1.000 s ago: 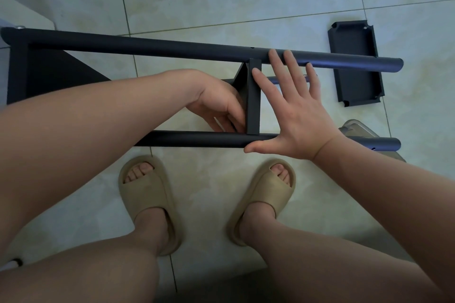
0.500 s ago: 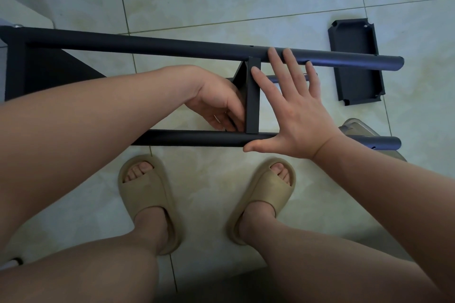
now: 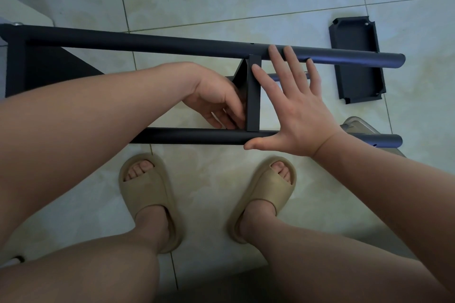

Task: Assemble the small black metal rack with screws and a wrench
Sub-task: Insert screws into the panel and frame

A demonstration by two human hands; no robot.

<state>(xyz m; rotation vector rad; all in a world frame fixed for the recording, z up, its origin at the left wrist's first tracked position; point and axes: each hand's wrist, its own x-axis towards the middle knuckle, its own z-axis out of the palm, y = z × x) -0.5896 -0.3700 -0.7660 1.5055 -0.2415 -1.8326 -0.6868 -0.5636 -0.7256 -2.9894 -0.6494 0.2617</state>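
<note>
The black metal rack (image 3: 172,44) lies on its side over the tiled floor, its two long tubes running left to right. A narrow black shelf (image 3: 253,96) spans between them in the middle. My left hand (image 3: 216,101) is tucked against the shelf's left side near the lower tube (image 3: 197,136). Its fingers curl on a small tool, of which only a thin pale sliver shows; it looks like the wrench. My right hand (image 3: 295,110) lies flat with fingers spread, pressing on the shelf's right side and reaching the upper tube. No screws are visible.
A loose black shelf panel (image 3: 354,61) lies on the floor past the rack's right end. A grey object (image 3: 357,125) sits behind the lower tube at right. The rack's left end panel (image 3: 37,69) stands at far left. My sandalled feet (image 3: 147,194) are just below the rack.
My left hand's fingers have shifted slightly at the shelf's lower corner. My right hand and the rack have stayed in place.
</note>
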